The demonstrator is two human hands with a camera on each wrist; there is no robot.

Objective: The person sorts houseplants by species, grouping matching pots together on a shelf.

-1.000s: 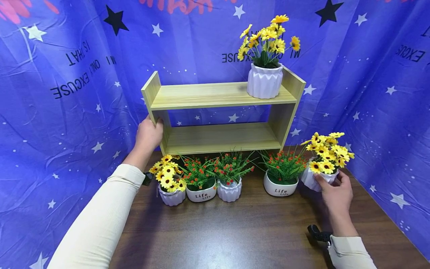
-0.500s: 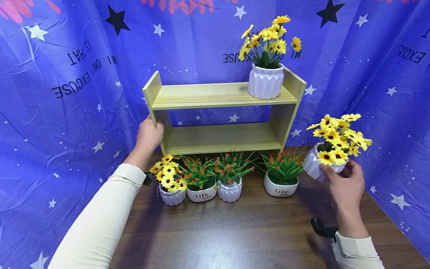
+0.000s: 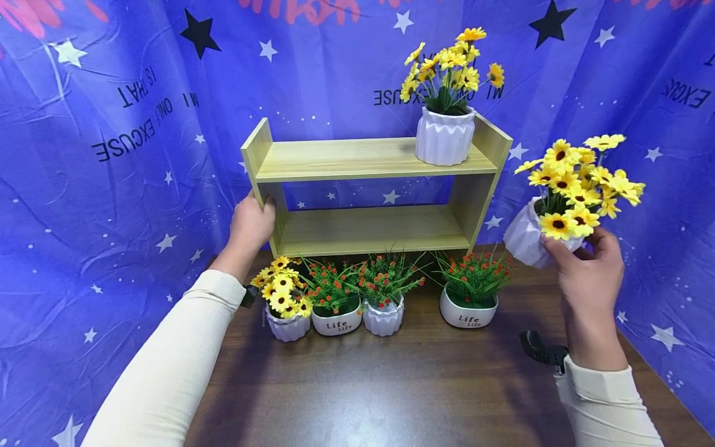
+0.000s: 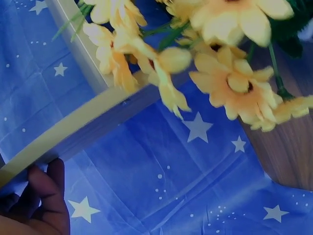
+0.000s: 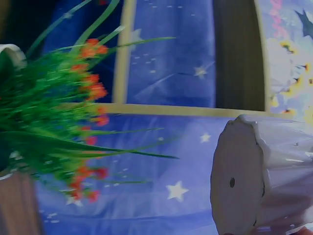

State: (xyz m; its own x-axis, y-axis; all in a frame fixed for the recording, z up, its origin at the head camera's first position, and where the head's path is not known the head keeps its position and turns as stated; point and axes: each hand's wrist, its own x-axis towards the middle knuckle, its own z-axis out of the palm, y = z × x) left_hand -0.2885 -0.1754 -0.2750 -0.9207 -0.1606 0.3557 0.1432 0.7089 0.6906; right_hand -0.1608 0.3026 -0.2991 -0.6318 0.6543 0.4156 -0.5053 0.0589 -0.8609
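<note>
My left hand (image 3: 252, 220) grips the left side panel of a two-tier wooden shelf (image 3: 346, 160); the left wrist view shows its curled fingers (image 4: 49, 191) at the panel's edge. Off to the right, my right hand (image 3: 593, 276) holds a white ribbed flowerpot (image 3: 527, 239) with yellow flowers up in the air, tilted to the left. In the right wrist view the underside of that pot (image 5: 237, 181) faces the camera, with a small hole in it. Another white pot of yellow flowers (image 3: 445, 136) stands at the right end of the top board.
Before the shelf stand a yellow-flowered pot (image 3: 287, 326), an oval "Life" pot (image 3: 337, 323), a ribbed pot with red flowers (image 3: 383, 320) and a second "Life" pot (image 3: 468, 315). They rest on a brown wooden table (image 3: 346, 379). A blue star-patterned curtain (image 3: 139, 205) hangs behind.
My right hand has lifted the yellow-flowered pot off the table, upward and slightly right, and it tilts more. The left hand keeps its grip on the shelf.
</note>
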